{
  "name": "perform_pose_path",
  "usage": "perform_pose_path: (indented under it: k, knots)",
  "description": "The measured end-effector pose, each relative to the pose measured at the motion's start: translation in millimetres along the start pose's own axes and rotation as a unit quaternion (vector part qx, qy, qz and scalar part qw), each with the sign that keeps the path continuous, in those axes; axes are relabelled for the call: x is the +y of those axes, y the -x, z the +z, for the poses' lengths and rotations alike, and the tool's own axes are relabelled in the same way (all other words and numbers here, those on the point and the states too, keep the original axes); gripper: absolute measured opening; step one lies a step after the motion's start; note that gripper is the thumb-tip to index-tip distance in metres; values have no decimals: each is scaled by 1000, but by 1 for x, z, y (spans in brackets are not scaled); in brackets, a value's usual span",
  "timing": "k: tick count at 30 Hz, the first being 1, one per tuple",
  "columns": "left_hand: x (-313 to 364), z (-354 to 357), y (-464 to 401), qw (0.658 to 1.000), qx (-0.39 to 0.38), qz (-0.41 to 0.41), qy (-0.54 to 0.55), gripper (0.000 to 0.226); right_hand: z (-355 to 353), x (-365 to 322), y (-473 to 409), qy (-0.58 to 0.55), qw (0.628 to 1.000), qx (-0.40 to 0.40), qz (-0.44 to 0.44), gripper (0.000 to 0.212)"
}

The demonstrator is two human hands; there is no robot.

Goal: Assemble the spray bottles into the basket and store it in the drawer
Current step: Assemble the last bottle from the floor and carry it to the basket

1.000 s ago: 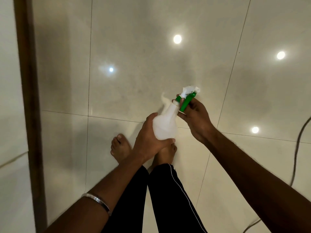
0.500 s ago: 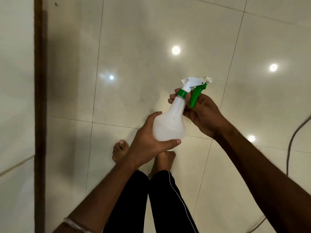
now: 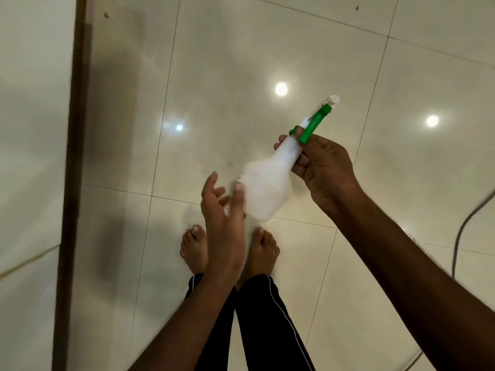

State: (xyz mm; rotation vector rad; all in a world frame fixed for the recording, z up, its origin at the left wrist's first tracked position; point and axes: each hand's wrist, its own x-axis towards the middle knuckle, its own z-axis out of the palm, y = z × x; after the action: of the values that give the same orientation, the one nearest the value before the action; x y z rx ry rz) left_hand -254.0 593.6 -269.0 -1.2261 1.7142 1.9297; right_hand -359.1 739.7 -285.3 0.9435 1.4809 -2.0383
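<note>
Our right hand (image 3: 325, 167) grips the neck of the spray bottle (image 3: 267, 188), fingers curled around it. Our left hand (image 3: 223, 210) is spread open just beside the bottle's base, thumb touching it.

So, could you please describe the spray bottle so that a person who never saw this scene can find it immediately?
Look above the two bare feet on the glossy tiled floor. There the right hand grips a tilted spray bottle by its neck, and the open left hand is beside its base. It is the only translucent white thing there, with a green trigger.
</note>
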Motion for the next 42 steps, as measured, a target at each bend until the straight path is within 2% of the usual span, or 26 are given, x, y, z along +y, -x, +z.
perform_pose_path:
  k: [1,2,3,5,7,8,10,12,13,14,15,16,18,20,21,23,25,27,30,32,34,35,36,38,40,42]
  knots:
    - [-1,-6,-4,987,-40,-111,110,51,-1,1,0,-11,1000,-6,5,17]
    - [-3,-11,-8,956,-87,-209,186,53,-1,3,1,-18,1000,-12,11,17]
    - [-3,-16,-10,926,-130,-271,229,57,-2,5,1,-22,999,-16,16,17]
    - [-3,-18,-10,911,-159,-281,257,57,-2,6,2,-34,999,-12,23,18]
    - [-4,-12,-5,938,-140,-183,258,53,-3,7,2,-47,998,10,29,19]
    - [-4,-10,-2,963,-128,-100,215,56,-3,7,2,-53,998,25,36,18]
    - [-7,-7,1,991,-82,96,35,69,-2,10,3,-69,995,49,57,16]
    - [-7,-5,8,964,-17,215,-154,80,0,10,3,-85,992,58,72,15]
    - [-2,-2,15,959,-7,217,-182,83,1,10,3,-89,992,57,71,14]
    - [0,-1,19,971,-9,187,-149,83,1,10,3,-91,992,54,65,14]
    - [5,1,21,991,-22,121,-51,79,1,9,4,-91,993,47,56,14]
    - [10,0,21,996,-45,18,71,70,1,9,4,-88,994,38,47,14]
    - [10,-10,6,948,-97,-190,237,63,1,10,6,-74,997,18,34,13]
    - [1,-26,-13,924,-140,-255,250,63,3,11,7,-67,997,7,30,13]
    - [-1,-30,-17,920,-159,-249,258,60,4,11,7,-70,997,7,30,13]
    - [-5,-32,-18,934,-176,-181,253,54,6,11,8,-81,996,21,35,13]
    - [-10,-34,-15,972,-173,-55,147,65,7,12,9,-92,995,31,37,19]
    - [-13,-29,-9,988,-143,64,1,80,11,12,11,-93,995,12,30,33]
    - [-19,-24,-1,980,-90,115,-133,89,16,11,11,-68,997,-26,10,37]
    - [-16,-27,-4,988,-100,67,-97,83,14,10,10,-41,996,-73,9,32]
    - [-17,-39,-18,981,-168,-73,63,77,8,8,10,-18,986,-163,26,35]
    - [-17,-46,-27,954,-221,-168,116,82,5,8,10,-6,977,-209,37,37]
    - [-15,-53,-35,915,-287,-255,119,87,2,8,10,13,968,-248,46,38]
    - [-15,-60,-46,837,-399,-369,60,93,1,14,10,60,947,-310,61,40]
    - [-19,-58,-50,818,-414,-398,29,85,2,22,10,98,928,-352,80,43]
    - [-26,-55,-49,831,-387,-394,71,71,2,30,11,121,929,-339,85,39]
